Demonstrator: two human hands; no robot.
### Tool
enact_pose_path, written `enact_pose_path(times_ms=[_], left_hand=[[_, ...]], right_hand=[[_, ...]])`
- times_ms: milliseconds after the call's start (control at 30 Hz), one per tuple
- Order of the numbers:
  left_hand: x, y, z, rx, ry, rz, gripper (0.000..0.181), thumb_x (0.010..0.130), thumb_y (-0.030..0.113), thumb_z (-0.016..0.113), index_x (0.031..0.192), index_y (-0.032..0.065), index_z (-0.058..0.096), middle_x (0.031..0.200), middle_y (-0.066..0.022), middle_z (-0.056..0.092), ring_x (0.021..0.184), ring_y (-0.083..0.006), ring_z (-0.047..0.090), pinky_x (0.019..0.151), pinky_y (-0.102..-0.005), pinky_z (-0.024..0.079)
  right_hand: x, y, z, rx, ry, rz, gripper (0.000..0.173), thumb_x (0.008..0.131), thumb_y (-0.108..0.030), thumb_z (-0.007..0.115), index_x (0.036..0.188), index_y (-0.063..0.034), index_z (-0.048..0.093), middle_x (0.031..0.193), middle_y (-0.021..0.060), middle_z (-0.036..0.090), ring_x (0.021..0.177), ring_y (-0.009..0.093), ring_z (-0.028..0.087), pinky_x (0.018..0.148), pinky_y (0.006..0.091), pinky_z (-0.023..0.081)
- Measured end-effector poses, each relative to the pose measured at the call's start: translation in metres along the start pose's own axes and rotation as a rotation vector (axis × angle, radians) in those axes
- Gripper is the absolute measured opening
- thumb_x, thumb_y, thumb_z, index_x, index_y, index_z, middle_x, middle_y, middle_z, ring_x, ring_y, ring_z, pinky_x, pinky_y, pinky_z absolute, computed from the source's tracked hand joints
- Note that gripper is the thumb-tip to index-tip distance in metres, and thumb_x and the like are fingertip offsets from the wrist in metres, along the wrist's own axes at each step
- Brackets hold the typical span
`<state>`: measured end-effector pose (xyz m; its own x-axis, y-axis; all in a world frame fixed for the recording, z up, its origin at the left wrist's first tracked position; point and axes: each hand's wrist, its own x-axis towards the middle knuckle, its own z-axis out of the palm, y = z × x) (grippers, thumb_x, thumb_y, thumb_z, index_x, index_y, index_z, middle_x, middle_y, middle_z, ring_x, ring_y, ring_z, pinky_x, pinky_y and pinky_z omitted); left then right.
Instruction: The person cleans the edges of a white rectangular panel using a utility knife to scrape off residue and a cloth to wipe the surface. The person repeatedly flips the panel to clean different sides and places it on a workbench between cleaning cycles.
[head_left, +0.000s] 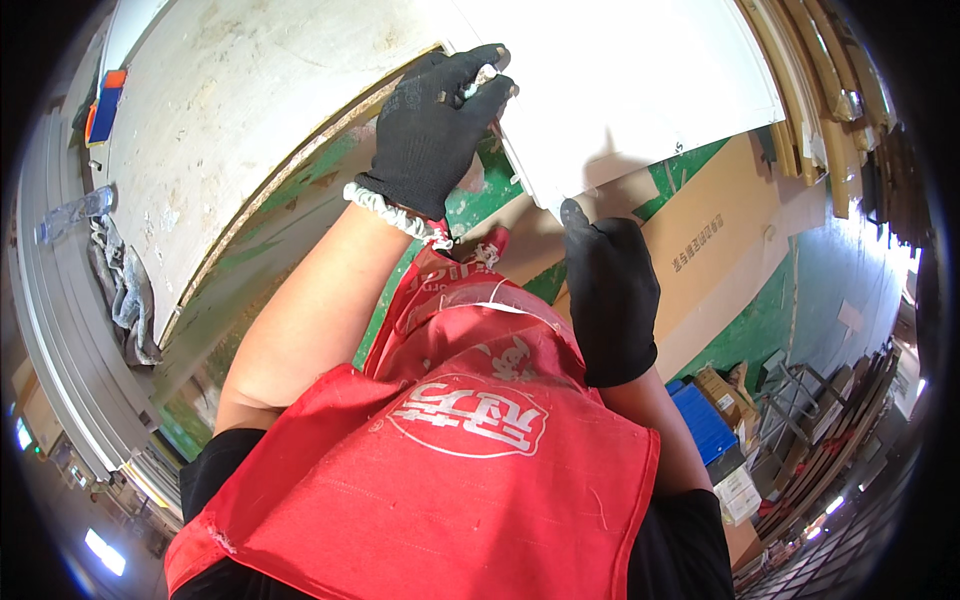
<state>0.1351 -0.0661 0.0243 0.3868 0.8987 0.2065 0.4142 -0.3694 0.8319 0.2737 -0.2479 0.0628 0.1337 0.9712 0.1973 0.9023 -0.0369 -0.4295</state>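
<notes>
A glossy white panel (637, 82) lies before me, its near corner pointing towards my body. My left hand (427, 131), in a black knit glove, rests at the panel's left edge. A small whitish wad (482, 78), possibly cloth, shows between its thumb and forefinger. My right hand (613, 300), gloved the same way, is closed in a fist just below the near corner. Its thumb lies along a thin pale flat piece (558, 212) that touches or nearly touches that corner; the fist hides the rest, so I cannot tell what it is.
At left is a worn whitish tabletop (247, 97) with a chipped edge, a plastic bottle (75, 215) and a grey rag (133, 292). Printed cardboard (705, 240) lies below the panel over green floor (720, 337). Stacked boards (817, 97) stand right, above a blue box (701, 424).
</notes>
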Motion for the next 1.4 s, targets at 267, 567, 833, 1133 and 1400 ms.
enact_pose_path(times_ms=[267,567,833,1133,1400], left_hand=[[0.0,0.008,-0.006,0.051,-0.065,0.001,0.032,0.092,0.021,0.062,0.121,0.0087,0.067,0.088,-0.0078,0.066,0.077,-0.0169,0.065,0.07,-0.0314,0.051],[0.001,0.004,-0.002,-0.009,-0.056,-0.027,0.033,0.09,0.023,0.064,0.119,0.0083,0.067,0.085,-0.0074,0.066,0.072,-0.0159,0.064,0.068,-0.031,0.051],[0.001,0.008,-0.006,0.031,-0.1,-0.037,0.034,0.092,0.017,0.062,0.123,0.0047,0.065,0.088,-0.0069,0.066,0.076,-0.0129,0.065,0.07,-0.0285,0.051],[-0.07,0.043,-0.03,-0.031,-0.203,-0.012,0.033,0.085,0.019,0.069,0.11,0.0024,0.055,0.088,-0.0187,0.064,0.079,-0.0352,0.065,0.07,-0.0434,0.05],[-0.115,0.064,-0.029,-0.186,-0.565,-0.103,0.035,0.084,0.016,0.07,0.11,0.0017,0.052,0.086,-0.0177,0.063,0.08,-0.0352,0.065,0.071,-0.0417,0.05]], right_hand=[[0.002,0.0,0.008,-0.029,0.045,0.005,0.038,0.078,0.001,0.065,0.116,-0.0094,0.067,0.082,0.0089,0.056,0.077,0.027,0.059,0.064,0.0377,0.048],[-0.001,0.011,0.006,0.131,0.004,-0.039,0.038,0.085,0.004,0.059,0.121,-0.0065,0.065,0.09,0.0101,0.06,0.082,0.024,0.058,0.071,0.0334,0.049],[0.004,0.016,-0.001,0.274,-0.041,-0.005,0.03,0.089,0.003,0.056,0.117,-0.0049,0.067,0.094,0.0112,0.063,0.081,0.022,0.059,0.071,0.0308,0.048],[-0.003,-0.013,-0.021,0.736,-0.131,0.544,0.025,0.086,-0.008,0.067,0.11,-0.006,0.062,0.088,0.0076,0.063,0.076,0.016,0.06,0.07,0.0315,0.049],[-0.013,-0.026,-0.014,0.743,-0.156,0.604,0.013,0.087,-0.014,0.069,0.092,-0.0027,0.063,0.085,0.0066,0.065,0.077,0.014,0.061,0.07,0.0292,0.049]])
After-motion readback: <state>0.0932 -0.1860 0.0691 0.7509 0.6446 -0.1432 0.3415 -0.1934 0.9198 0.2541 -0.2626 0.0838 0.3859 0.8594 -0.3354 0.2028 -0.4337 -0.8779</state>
